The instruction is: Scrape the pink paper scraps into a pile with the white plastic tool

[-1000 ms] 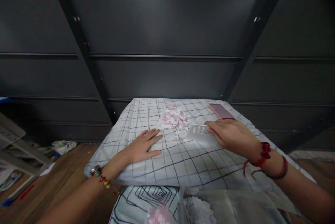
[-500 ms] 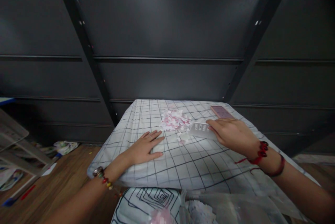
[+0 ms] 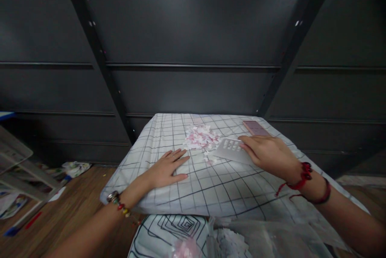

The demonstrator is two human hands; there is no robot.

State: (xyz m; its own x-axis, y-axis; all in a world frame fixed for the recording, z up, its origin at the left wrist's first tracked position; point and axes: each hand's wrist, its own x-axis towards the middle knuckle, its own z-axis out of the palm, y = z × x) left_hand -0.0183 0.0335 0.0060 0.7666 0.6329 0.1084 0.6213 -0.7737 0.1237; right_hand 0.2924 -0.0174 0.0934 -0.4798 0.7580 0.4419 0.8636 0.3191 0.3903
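My right hand (image 3: pixel 268 155) grips a flat, pale plastic scraper (image 3: pixel 232 150) with a row of slots along its top edge. The scraper is tilted, its lower edge close to the cloth. Just left of it lie a few loose paper scraps (image 3: pixel 209 159). A heap of torn white and pink paper pieces (image 3: pixel 200 137) sits farther back, near the middle of the checked tablecloth (image 3: pixel 199 193). My left hand (image 3: pixel 169 167) rests flat on the cloth, fingers spread, in front of the heap and to its left.
Behind my right hand lies a pink phone-like slab (image 3: pixel 255 127). Below the table's front edge are a clear plastic container (image 3: pixel 271 238) with paper scraps inside, a pink bundle (image 3: pixel 187 248) and a patterned cushion (image 3: pixel 169 230). A dark panelled wall (image 3: pixel 193 89) stands behind the table.
The scraper has shifted slightly and leans at a different angle, showing more of its flat face. My left hand stays in place.
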